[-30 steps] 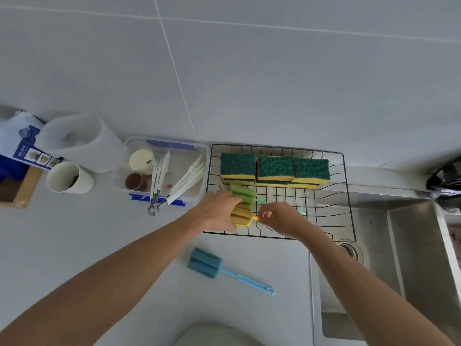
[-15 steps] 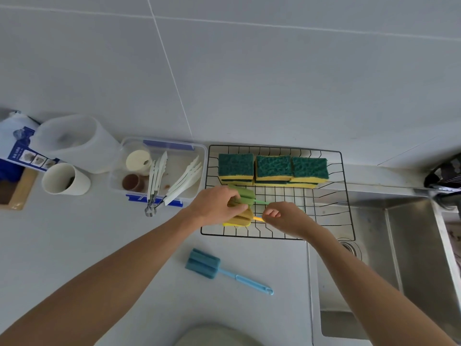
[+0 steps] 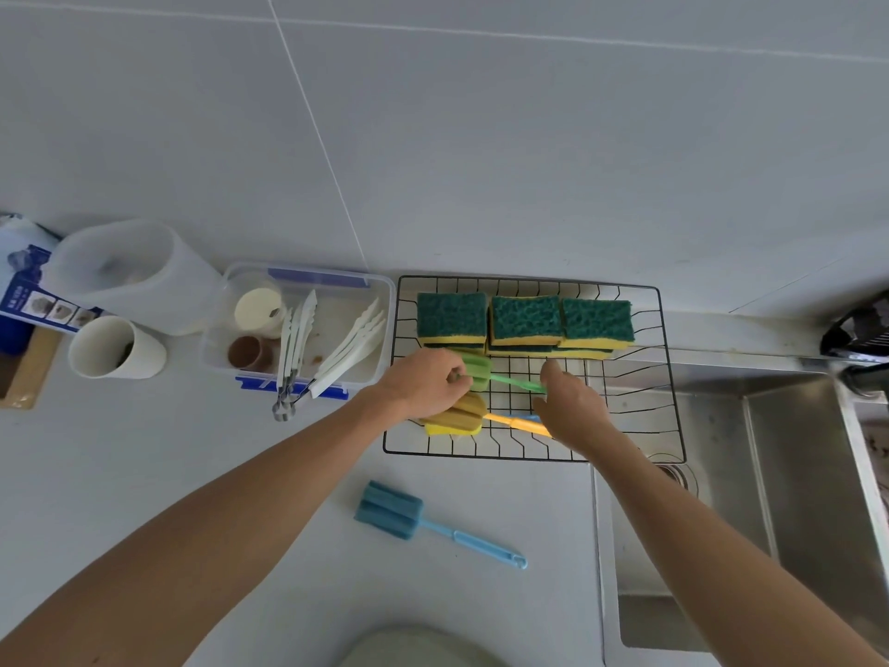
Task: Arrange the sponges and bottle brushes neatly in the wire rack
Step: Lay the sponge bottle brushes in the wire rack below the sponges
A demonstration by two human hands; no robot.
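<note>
A black wire rack (image 3: 671,358) sits on the counter beside the sink. Several green-and-yellow sponges (image 3: 524,322) lie in a row along its back. My left hand (image 3: 428,382) pinches the foam head of a green bottle brush (image 3: 510,380) inside the rack. My right hand (image 3: 567,406) holds the far end of that green handle. A yellow bottle brush (image 3: 462,416) lies in the rack's front left, its orange handle running under my right hand. A blue bottle brush (image 3: 394,510) lies on the counter in front of the rack.
Left of the rack stands a clear plastic box (image 3: 336,281) with white tongs (image 3: 346,351) and small cups. Further left are a white cup (image 3: 115,349) and a translucent jug (image 3: 130,274). The steel sink (image 3: 793,474) is at the right, a dark object (image 3: 861,329) behind it.
My left hand has let go of the yellow brush head and now pinches the green one. My right hand has shifted from the yellow brush's handle up to the green handle.
</note>
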